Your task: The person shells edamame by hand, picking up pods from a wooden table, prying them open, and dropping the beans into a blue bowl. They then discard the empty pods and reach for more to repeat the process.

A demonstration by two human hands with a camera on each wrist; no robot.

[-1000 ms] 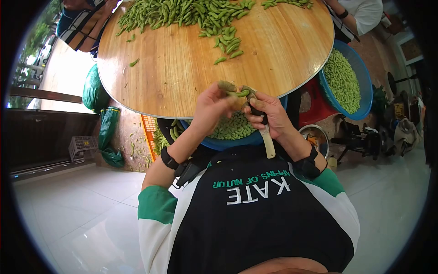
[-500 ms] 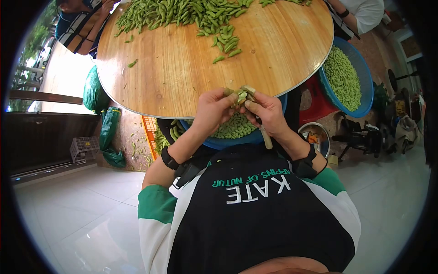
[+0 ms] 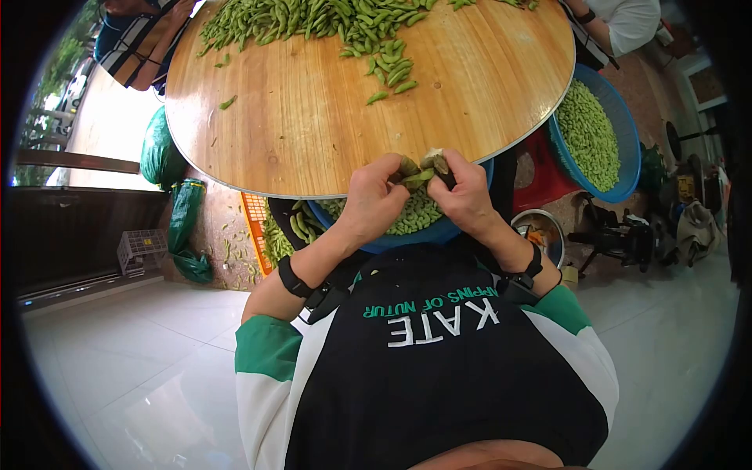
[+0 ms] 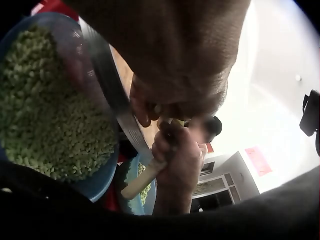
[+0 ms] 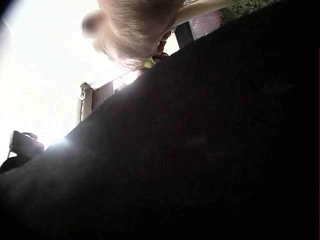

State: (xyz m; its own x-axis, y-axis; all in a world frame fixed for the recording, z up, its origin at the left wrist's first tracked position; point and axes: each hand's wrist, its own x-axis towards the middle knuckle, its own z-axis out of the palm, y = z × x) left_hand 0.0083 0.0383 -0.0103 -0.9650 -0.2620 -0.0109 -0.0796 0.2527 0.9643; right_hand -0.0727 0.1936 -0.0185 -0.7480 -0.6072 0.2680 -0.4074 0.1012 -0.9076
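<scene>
Close to the table's near edge, my left hand [image 3: 374, 197] pinches a green soybean pod [image 3: 417, 178] with curled fingers. My right hand [image 3: 464, 197] meets it at the pod's other side, brown-green covers showing on the fingertips of both hands. Curled right fingers also grip a tool with a cream handle [image 4: 142, 181], which sticks out below the fist in the left wrist view; its working end is hidden. Directly beneath both hands sits a blue basin [image 3: 392, 244] holding shelled green beans [image 3: 419, 213]. A dark blur fills most of the right wrist view.
Unshelled pods [image 3: 305, 19] are heaped at the far side of the round wooden table [image 3: 313, 117]. To the right stand another blue basin [image 3: 631, 149] of beans and a metal bowl [image 3: 558, 251]. An orange crate [image 3: 257, 227] is at left. Two other people sit across the table.
The pod between my hands showed pale insides half a second ago; a green pod now lies between the fingertips. My right hand has turned, and the cream handle has dropped from the head view.
</scene>
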